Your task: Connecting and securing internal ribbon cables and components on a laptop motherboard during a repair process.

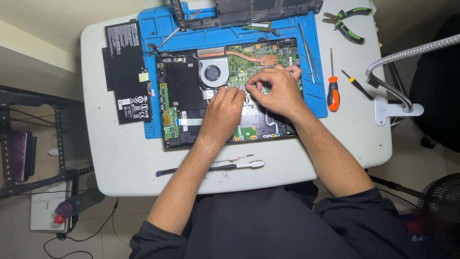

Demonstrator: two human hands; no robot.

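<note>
An opened laptop base (pixel 184 91) lies on a blue work mat (pixel 163 29), showing a green circuit board (pixel 249 60), a round fan (pixel 212 73) and a copper heat pipe. My left hand (pixel 223 112) rests curled on the middle of the board, fingers bent down onto it. My right hand (pixel 278 88) is beside it, thumb and fingers pinched on something small at the board's centre; what it is I cannot tell.
A black flat battery (pixel 127 72) lies left of the mat. Tweezers (pixel 307 52), an orange-handled screwdriver (pixel 332 88) and a small black one (pixel 357 86) lie right, pliers (pixel 350 24) at the far right corner. A brush and thin screwdriver (pixel 230 163) lie near me. A gooseneck lamp arm (pixel 397 60) stands right.
</note>
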